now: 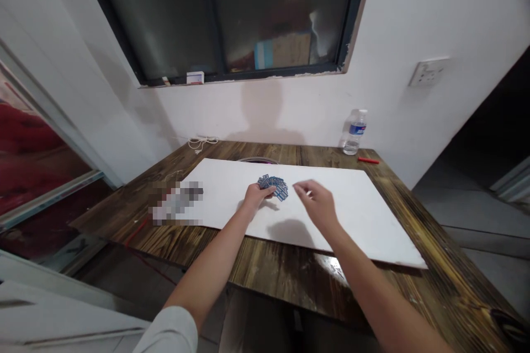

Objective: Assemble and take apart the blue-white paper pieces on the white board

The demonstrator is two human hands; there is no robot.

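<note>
Left hand (pixel 255 196) clamps a fan of blue cards (pixel 275 186) over the white board (pixel 351 215) mid-desk (pixel 290 276); right hand (pixel 317 202) hovers just right, fingertips close, and I cannot tell whether it pinches anything.

Cards (pixel 274 186) illegibly small; pixelated patch (pixel 176 203) unidentifiable.

wooden table (pixel 290 278) | white board (pixel 356 215) (lying flat) | bottle (pixel 354 132) | red pen (pixel 368 160) | cord (pixel 202 142)
</note>
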